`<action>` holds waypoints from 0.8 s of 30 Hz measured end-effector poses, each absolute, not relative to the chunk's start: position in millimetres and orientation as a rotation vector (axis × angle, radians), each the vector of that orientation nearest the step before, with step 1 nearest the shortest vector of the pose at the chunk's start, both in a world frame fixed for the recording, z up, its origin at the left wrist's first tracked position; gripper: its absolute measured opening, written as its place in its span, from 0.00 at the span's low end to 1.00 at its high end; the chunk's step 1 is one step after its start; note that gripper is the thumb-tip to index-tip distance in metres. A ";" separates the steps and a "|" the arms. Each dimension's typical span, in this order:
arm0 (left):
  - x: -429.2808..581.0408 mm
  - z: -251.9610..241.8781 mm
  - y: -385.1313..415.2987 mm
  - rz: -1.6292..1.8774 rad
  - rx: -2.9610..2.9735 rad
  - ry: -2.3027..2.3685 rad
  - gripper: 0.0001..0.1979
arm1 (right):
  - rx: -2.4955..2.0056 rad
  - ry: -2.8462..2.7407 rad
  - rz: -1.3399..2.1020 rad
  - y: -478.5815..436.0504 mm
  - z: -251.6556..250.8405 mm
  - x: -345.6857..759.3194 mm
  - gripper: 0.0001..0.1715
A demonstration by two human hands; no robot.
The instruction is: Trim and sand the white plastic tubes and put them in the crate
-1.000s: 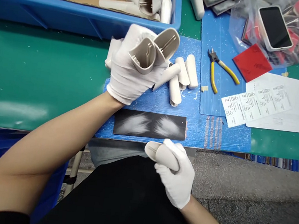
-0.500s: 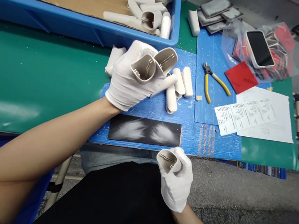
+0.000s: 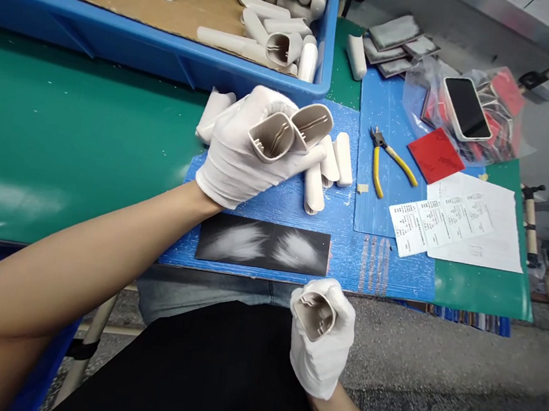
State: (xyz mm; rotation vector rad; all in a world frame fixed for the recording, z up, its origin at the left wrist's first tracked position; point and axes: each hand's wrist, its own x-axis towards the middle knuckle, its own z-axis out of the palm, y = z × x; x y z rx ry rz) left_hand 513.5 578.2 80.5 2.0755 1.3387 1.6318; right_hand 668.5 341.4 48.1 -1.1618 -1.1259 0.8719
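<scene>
At the blue mat (image 3: 342, 260) on the green bench (image 3: 72, 141), the left hand (image 3: 235, 154) grips two hollow beige plastic tubes (image 3: 288, 130) up high. The right hand (image 3: 319, 364) grips one more beige tube (image 3: 313, 316) just past the bench edge. Both hands look busy with these tubes, and full hands need to put one down before taking more.

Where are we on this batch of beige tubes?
Roughly mid-batch, though exact progress can't be told. Possibly done: the beige plastic tubes lying in the blue bin. In hand: the left hand grips two tubes, the right hand one tube. Left: the short pale tubes on the blue mat.
</scene>
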 end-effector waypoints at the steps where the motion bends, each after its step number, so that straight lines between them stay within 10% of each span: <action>1: 513.7 80.4 578.6 1.662 2.124 1.335 0.18 | -1.169 -1.125 0.862 341.2 47.8 668.2 0.35; 24: 508.5 91.5 577.2 1.622 2.209 1.414 0.15 | -1.348 -0.791 1.042 329.9 34.1 676.6 0.31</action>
